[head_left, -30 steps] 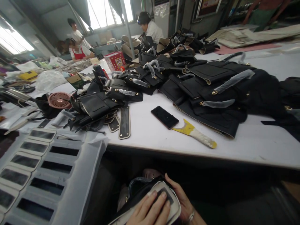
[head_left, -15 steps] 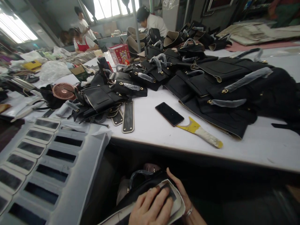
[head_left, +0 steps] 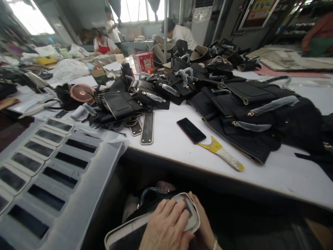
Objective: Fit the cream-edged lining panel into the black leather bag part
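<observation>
1. The left hand (head_left: 166,222) lies over the pale-rimmed base of a black bag (head_left: 130,238), its fingers side by side and touching it; whether it also pinches the base cannot be told.
2. The right hand (head_left: 204,224) is clamped on the bag's right end, its fingers at the rim, with a bracelet (head_left: 215,244) at the wrist.
3. The bag is low in the view, in front of the table (head_left: 166,152), its looped handle (head_left: 153,190) beyond the base.
4. Left of it, a grey tray (head_left: 78,194) has dark slots and a row of pale-edged dark panels (head_left: 39,148).
5. On the table, a phone (head_left: 191,130) touches or nearly touches a yellow-and-white flat tool (head_left: 221,152).
6. Black bags (head_left: 244,121) with wrapped handles lie piled beyond, near a pink fan (head_left: 82,93).
7. Farther back, a person in a red apron (head_left: 104,47) is by a cluttered surface.
</observation>
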